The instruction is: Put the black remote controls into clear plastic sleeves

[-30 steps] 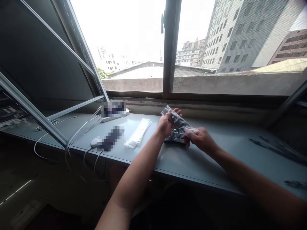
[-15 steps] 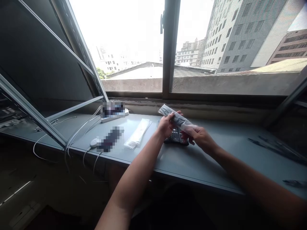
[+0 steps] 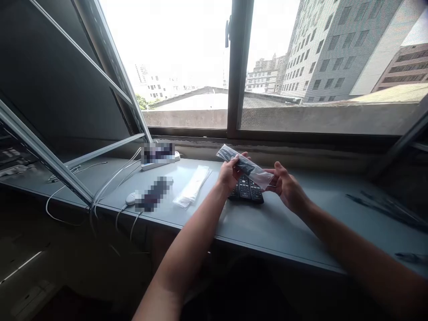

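My left hand (image 3: 230, 174) is closed round a clear plastic bag (image 3: 261, 173), its thumb on top. A long dark item (image 3: 245, 166) lies inside the bag; the plastic blurs its details. My right hand (image 3: 284, 185) is at the bag's lower right end, thumb raised and fingers stretched out against the plastic. Below the bag, several black remote controls (image 3: 245, 191) lie side by side on the table, partly covered by my left hand and the bag.
Flat clear plastic bags (image 3: 193, 186) lie on the grey table (image 3: 294, 232) to the left. Farther left are a white power strip (image 3: 160, 162), white cables (image 3: 110, 187) and a metal frame (image 3: 43, 154). Dark thin strands (image 3: 384, 207) lie at the right. A window (image 3: 180, 67) stands behind.
My right hand has loosened from the bag's lower end, its thumb lifting and the hand shifting slightly right. The bag has moved slightly left in my left hand, uncovering more of the remote controls.
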Demonstrator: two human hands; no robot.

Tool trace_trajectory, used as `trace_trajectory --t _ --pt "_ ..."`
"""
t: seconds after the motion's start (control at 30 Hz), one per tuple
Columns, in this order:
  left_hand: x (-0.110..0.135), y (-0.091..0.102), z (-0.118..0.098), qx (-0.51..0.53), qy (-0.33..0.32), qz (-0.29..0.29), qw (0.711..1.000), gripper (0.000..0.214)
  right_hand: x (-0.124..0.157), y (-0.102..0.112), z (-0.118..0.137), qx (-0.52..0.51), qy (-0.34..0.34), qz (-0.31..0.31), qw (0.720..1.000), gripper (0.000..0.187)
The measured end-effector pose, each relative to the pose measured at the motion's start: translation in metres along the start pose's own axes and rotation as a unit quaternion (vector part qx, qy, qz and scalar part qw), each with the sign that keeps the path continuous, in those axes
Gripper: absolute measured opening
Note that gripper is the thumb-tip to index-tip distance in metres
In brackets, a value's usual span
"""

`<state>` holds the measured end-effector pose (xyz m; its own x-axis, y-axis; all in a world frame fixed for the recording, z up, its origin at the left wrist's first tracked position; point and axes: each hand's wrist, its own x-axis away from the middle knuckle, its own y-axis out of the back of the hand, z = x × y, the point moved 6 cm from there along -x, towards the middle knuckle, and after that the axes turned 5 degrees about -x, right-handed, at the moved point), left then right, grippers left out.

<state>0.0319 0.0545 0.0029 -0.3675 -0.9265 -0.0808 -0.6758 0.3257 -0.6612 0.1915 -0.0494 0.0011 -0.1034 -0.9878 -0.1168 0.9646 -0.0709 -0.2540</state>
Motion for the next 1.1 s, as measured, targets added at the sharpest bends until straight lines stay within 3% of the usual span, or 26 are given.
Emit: trace_trajectory --t 0.23,0.43,0.57,0.7,0.93,1.1 --pt "0.012 -0.016 0.008 -0.047 0.020 0.113 0.992 0.037 0.012 -0.018 -0.014 0.075 -0.127 0.125 0.981 0.058" --pt "0.012 -0.017 0.004 -0.033 0.014 0.141 0.989 0.030 0.015 -0.025 -0.015 0.129 -0.108 0.184 0.969 0.058" --pt "0.017 -0.020 0.008 -0.049 0.066 0.162 0.983 0.034 0.015 -0.028 -0.013 0.160 -0.071 0.206 0.963 0.058" --pt "0.025 -0.026 0.014 -0.079 0.129 0.217 0.964 0.042 0.012 -0.028 -0.011 0.188 -0.022 0.209 0.960 0.055" --pt "0.033 -0.029 0.021 -0.102 0.198 0.305 0.926 0.048 0.008 -0.022 -0.003 0.214 0.051 0.145 0.965 0.025" --pt "0.038 -0.035 0.020 -0.119 0.185 0.338 0.915 0.052 0.009 -0.020 -0.001 0.218 0.062 0.120 0.967 0.038"
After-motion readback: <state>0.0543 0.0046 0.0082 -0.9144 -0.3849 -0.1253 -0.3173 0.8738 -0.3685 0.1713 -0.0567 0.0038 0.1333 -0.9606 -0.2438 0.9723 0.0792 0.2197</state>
